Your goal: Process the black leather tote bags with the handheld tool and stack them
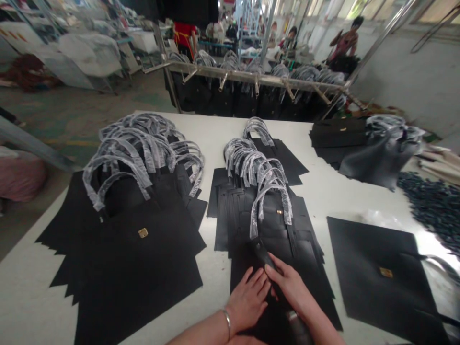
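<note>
My left hand (248, 298), with a silver bangle at the wrist, lies with its fingers stretched over the front black bag panel (244, 261) of the middle pile. Just right of it, my right hand (287, 282) is closed around a dark strap-like piece (264, 254) that slants down from the plastic-wrapped handle (254, 220). The piece's lower part is hidden by my fingers. Below my right wrist shows a dark rounded object (300, 328) with a shiny band; whether it joins the strap, I cannot tell. A small gold-coloured fitting (279, 212) sits on a panel behind.
A fanned pile of black bag panels (143, 278) with wrapped handles lies left. One panel (381, 278) lies right, near a heap of small dark pieces (431, 206). More panels (338, 139) are at the back right. A metal rack (251, 79) stands beyond the white table (305, 201).
</note>
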Motion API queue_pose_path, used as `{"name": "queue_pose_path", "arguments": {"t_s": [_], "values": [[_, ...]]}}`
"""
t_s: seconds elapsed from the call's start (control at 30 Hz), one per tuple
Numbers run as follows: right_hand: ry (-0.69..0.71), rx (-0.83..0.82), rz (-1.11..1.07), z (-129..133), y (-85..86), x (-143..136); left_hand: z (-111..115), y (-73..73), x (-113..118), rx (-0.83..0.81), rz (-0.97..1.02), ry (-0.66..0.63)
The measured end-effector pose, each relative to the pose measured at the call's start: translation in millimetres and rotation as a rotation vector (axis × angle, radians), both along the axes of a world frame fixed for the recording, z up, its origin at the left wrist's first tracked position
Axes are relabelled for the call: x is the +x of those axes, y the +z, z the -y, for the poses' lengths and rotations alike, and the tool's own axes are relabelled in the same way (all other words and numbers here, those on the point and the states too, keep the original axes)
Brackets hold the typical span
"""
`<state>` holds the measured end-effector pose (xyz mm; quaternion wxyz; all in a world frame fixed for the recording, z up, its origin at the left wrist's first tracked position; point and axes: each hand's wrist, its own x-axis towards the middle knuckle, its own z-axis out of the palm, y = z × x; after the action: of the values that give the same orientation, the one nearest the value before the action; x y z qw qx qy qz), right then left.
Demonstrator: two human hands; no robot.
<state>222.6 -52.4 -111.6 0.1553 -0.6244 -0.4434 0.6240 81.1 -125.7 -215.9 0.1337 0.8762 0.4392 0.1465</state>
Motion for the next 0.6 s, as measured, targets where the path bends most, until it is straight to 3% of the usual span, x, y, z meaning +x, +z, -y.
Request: {"name": "queue_pose_path", "arguments": {"t_s": [0.2, 0.3, 0.43, 0.6], "values": [[0.039, -0.049, -0.013, 3, -1.3, 2, -2, 2.7, -2, -0.022, 0.018, -0.005], [-0.064, -0.004, -0.018, -7, 1.4, -1, -2, 3.4, -3, -0.014, 0.013, -0.006], [-0.230, 0.132, 0.074, -21, 17.8, 1, -1, 6.3, -6, 0.011, -0.004, -0.007], [0.004, 0.000, 0.102, -2, 26.9, 12, -1, 2.6, 5, 0.023, 0.012, 0.019]]}}
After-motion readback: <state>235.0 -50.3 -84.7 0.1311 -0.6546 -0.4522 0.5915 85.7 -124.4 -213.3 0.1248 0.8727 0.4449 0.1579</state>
